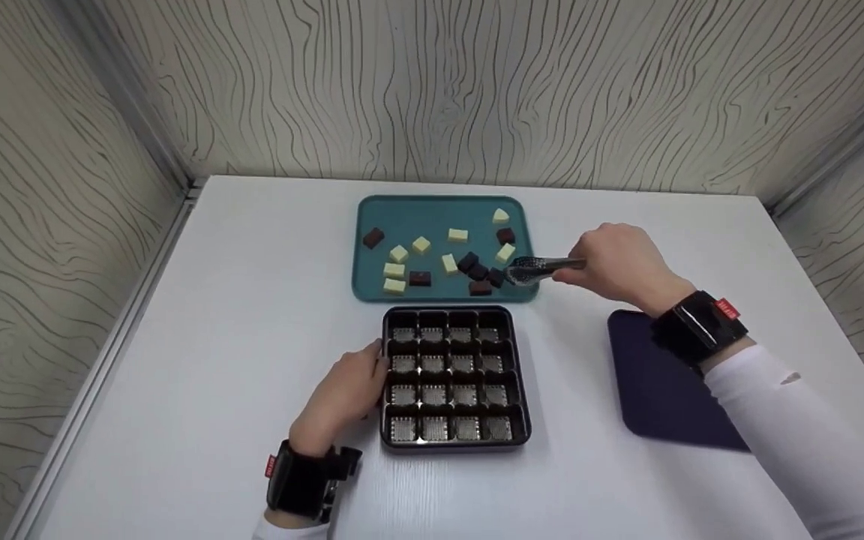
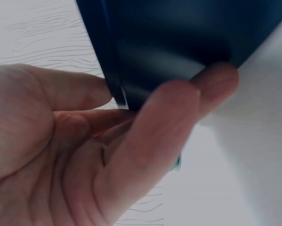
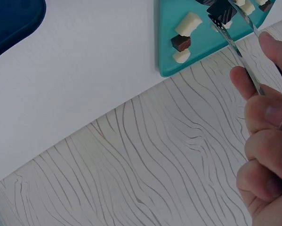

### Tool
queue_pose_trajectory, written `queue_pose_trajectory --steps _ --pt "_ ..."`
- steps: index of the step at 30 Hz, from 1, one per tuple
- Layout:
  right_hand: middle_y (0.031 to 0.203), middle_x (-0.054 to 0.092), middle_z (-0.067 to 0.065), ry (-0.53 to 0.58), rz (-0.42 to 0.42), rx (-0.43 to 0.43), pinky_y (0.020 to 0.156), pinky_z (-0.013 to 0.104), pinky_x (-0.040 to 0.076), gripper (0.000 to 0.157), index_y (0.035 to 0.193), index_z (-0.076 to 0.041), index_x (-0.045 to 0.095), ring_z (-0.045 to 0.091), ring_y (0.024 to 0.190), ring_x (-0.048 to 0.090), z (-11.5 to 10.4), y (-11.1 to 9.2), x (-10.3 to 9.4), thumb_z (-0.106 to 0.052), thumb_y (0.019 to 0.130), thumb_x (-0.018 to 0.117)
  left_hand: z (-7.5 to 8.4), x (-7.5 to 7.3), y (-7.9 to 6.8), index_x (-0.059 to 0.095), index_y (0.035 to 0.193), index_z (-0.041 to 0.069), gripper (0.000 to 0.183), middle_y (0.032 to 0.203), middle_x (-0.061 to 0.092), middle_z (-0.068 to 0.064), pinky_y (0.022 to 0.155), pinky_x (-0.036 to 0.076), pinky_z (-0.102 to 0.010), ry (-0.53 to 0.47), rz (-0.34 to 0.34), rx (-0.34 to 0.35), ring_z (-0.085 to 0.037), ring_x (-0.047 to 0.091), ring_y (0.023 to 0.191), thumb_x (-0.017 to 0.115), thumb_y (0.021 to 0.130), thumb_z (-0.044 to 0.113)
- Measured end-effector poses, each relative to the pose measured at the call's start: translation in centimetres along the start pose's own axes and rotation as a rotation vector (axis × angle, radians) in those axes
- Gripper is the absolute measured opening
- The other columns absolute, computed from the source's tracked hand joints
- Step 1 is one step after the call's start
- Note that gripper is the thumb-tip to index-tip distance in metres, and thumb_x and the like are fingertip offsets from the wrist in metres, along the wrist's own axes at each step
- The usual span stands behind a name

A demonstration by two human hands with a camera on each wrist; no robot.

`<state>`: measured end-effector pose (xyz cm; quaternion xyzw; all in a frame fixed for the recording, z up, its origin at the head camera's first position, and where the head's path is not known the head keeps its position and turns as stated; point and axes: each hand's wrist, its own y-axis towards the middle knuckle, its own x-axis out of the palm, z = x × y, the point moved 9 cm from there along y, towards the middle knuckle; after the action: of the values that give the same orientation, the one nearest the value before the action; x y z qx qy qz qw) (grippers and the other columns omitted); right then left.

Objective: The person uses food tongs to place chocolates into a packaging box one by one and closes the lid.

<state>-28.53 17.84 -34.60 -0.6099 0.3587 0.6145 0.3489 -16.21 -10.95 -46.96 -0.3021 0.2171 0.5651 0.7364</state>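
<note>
My right hand (image 1: 619,262) grips metal tongs (image 1: 552,264) at the right side of a teal tray (image 1: 424,214). In the right wrist view, the tongs' slotted tips stand on either side of a dark chocolate piece (image 3: 222,10). White chocolate pieces (image 1: 457,235), brown ones (image 1: 420,279) and several near-black ones (image 1: 478,272) lie scattered on the teal tray. Nearer to me sits a black compartment tray (image 1: 456,448), its square cells holding no pieces. With thumb and fingers, my left hand (image 1: 346,390) holds this tray by its left side.
A dark blue tray (image 1: 649,397) lies at the right, partly covered by my right forearm. Wood-grain patterned panels (image 1: 462,90) wall in the white table (image 1: 252,300) at the back and both sides. The compartment tray stands just in front of the teal tray.
</note>
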Motion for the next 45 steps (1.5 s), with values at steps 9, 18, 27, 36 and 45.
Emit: queue_pose_trajectory --steps 9,18,27,36,45 --pt "0.052 0.054 -0.003 0.029 0.063 -0.152 0.049 0.029 0.035 0.035 0.066 -0.012 0.074 0.013 0.050 0.048 -6.0 -0.3 -2.9 -0.038 0.089 0.082 0.0 -0.3 0.0 0.053 0.148 -0.006 0.044 0.084 0.071 -0.016 0.072 0.059 -0.040 -0.011 0.009 -0.001 -0.018 0.065 0.061 0.042 0.110 0.013" --pt "0.056 0.026 -0.009 -0.011 0.037 -0.305 0.051 0.026 0.027 0.059 0.056 -0.019 0.039 0.010 0.050 0.033 -12.8 1.0 -3.0 -0.042 0.089 0.082 0.0 -0.3 -0.1 0.050 0.150 -0.009 0.046 0.092 0.073 -0.020 0.079 0.061 -0.044 -0.004 0.014 -0.007 -0.019 0.067 0.062 0.043 0.110 0.013" --pt "0.055 0.021 -0.010 -0.046 -0.072 -0.362 0.051 0.024 0.019 0.068 0.057 -0.021 0.028 0.009 0.050 0.025 -15.8 3.3 -1.6 -0.045 0.091 0.081 0.1 0.0 0.2 0.049 0.151 -0.008 0.048 0.094 0.074 -0.022 0.084 0.061 -0.048 -0.010 0.008 -0.022 -0.022 0.068 0.066 0.042 0.110 0.015" --pt "0.054 0.045 -0.005 -0.160 -0.071 -0.425 0.049 0.030 0.041 0.061 0.056 -0.018 0.039 0.012 0.052 0.042 -17.5 4.3 -0.8 -0.047 0.088 0.083 0.6 0.1 0.3 0.046 0.151 -0.013 0.049 0.133 0.067 -0.036 0.102 0.058 -0.056 0.020 0.016 -0.018 -0.039 0.075 0.098 0.042 0.110 0.015" --pt "0.069 0.073 0.006 -0.213 -0.154 -0.442 0.067 0.040 0.061 0.050 0.062 -0.014 0.053 0.020 0.062 0.063 -19.3 5.4 0.0 -0.044 0.089 0.083 0.9 0.1 0.3 0.049 0.148 -0.013 0.048 0.122 0.072 -0.033 0.092 0.061 -0.053 0.046 0.023 -0.005 -0.035 0.075 0.092 0.044 0.109 0.013"
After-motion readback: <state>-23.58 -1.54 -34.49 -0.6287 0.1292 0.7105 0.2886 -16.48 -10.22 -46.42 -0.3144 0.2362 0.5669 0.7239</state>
